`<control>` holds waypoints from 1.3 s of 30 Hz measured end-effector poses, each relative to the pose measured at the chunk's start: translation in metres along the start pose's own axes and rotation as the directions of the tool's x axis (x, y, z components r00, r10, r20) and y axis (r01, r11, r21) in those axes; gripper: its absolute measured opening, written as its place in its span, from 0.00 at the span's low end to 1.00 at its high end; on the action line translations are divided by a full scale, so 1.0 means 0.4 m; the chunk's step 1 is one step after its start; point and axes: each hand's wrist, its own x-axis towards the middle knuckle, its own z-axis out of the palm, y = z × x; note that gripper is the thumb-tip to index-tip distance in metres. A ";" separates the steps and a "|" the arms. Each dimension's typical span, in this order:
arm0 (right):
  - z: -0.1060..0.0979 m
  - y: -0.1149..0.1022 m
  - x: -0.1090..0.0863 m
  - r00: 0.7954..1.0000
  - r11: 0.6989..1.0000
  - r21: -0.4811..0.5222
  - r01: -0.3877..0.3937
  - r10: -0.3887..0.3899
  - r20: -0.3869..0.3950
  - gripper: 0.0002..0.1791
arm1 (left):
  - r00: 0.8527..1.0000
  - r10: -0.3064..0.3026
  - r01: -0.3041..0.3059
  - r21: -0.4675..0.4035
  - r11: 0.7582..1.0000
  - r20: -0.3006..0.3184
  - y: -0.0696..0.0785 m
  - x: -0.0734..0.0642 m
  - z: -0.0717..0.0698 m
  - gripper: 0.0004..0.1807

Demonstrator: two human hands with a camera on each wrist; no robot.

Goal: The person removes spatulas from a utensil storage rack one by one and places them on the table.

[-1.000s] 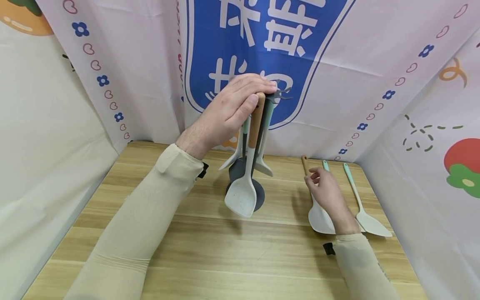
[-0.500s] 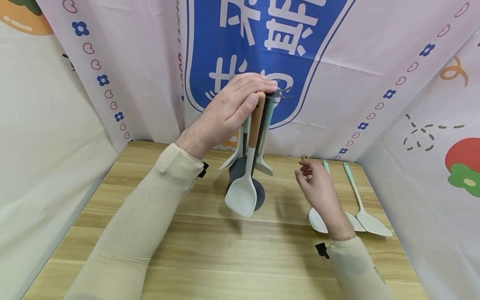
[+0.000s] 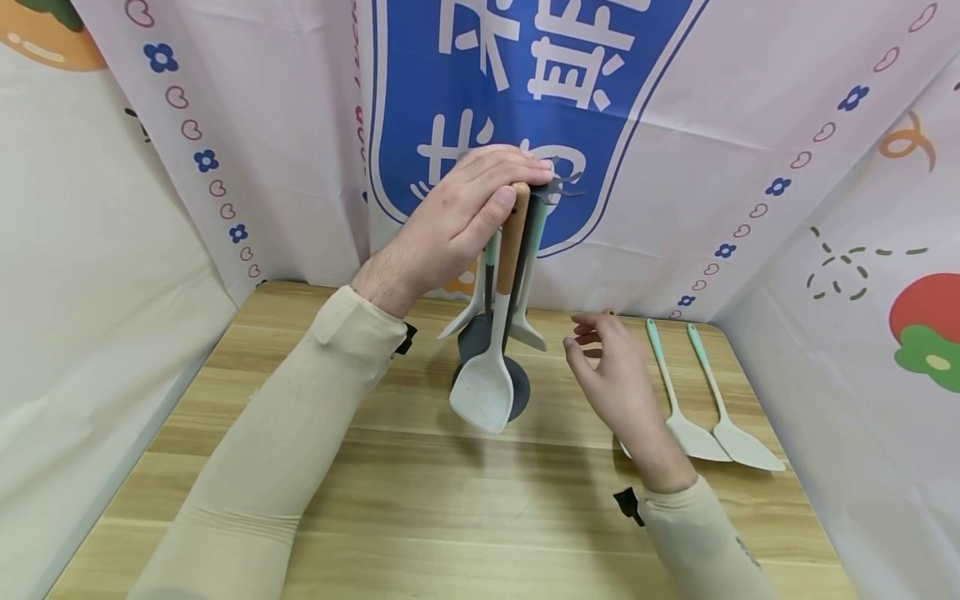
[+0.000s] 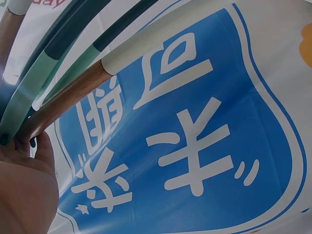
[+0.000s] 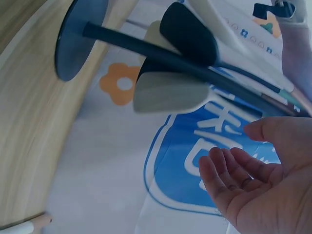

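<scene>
Nearer the stand (image 3: pixel 519 389) now, right hand (image 3: pixel 621 379)

The right hand (image 3: pixel 621 387) has shifted left, uncovering more of the middle spatula (image 3: pixel 697 439).

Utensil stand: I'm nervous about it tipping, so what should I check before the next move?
1. Left hand rests on top of the utensil stand: ok.
2. Right hand holds nothing: ok.
3. Bare hooks show at the top: ok.
4. Wooden-handled spatula on the table fully visible: not ok, mostly behind the right hand.
5. Base steady without support: cannot tell.
</scene>
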 end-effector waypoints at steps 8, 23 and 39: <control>0.026 -0.045 -0.004 0.998 0.997 0.046 0.060 -0.059 -0.005 0.20 | 1.000 0.000 0.000 -0.004 1.000 -0.002 -0.001 0.000 0.000 0.29; 0.077 -0.118 0.007 0.992 0.986 0.108 0.126 -0.128 0.012 0.22 | 1.000 -0.004 0.004 -0.009 1.000 -0.002 -0.001 -0.001 -0.001 0.29; 0.117 -0.171 0.021 0.986 0.977 0.151 0.151 -0.159 0.044 0.19 | 1.000 -0.008 0.008 -0.010 1.000 -0.004 0.000 -0.003 -0.001 0.28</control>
